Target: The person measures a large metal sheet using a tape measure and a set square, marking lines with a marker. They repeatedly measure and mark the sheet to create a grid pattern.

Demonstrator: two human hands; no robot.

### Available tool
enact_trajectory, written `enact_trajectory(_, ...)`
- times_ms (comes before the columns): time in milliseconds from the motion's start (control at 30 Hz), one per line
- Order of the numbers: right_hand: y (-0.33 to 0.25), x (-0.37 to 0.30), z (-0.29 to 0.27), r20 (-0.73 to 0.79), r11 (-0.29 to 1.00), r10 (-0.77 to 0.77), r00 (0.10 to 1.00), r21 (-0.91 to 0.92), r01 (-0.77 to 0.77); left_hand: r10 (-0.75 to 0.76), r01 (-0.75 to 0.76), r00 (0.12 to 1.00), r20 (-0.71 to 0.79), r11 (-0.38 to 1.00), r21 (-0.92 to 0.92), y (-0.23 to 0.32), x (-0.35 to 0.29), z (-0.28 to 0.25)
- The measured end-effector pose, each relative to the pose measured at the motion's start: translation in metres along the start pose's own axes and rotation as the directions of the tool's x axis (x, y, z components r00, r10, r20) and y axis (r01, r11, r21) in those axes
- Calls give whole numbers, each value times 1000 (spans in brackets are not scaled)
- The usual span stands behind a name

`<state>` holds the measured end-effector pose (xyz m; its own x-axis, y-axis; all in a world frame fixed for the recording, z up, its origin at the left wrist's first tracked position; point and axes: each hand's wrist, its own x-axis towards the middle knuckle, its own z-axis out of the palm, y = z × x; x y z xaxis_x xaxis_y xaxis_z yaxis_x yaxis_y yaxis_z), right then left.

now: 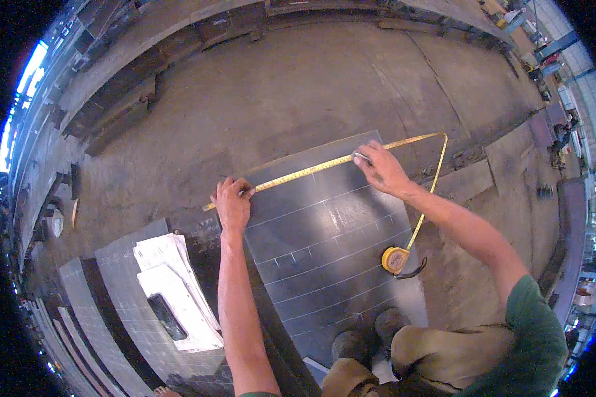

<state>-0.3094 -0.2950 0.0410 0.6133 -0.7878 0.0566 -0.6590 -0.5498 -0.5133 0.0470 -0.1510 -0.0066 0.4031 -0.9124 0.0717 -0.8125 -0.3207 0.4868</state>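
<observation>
A dark metal plate (351,238), ruled with several thin white lines, lies on the ground in front of me. Across its far part runs the yellow blade of a tape measure (298,173). My left hand (233,202) pinches the blade near its end, at the plate's left edge. On the right, my right hand (383,171) is closed round a small whitish piece that looks like chalk, its tip at the blade. Past this hand the blade bends sharply and runs back to the yellow tape case (395,260), which rests on the plate's right side with a black strap.
My shoes (352,345) are on the plate's near end. Left of my left forearm, papers (172,284) and a dark phone (167,316) lie on another lined plate (122,255). Long steel beams (205,33) curve along the far side. More plates lie at the right.
</observation>
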Motion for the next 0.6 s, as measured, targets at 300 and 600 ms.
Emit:
enact_trajectory(300, -18, 22, 33, 118, 997, -31, 992, -66, 39, 88, -88, 995, -50, 996, 4, 7, 0, 2)
enact_trajectory(600, -15, 27, 53, -10, 998, -57, 998, -23, 57, 70, -70, 997, -18, 997, 22, 9, 1, -2)
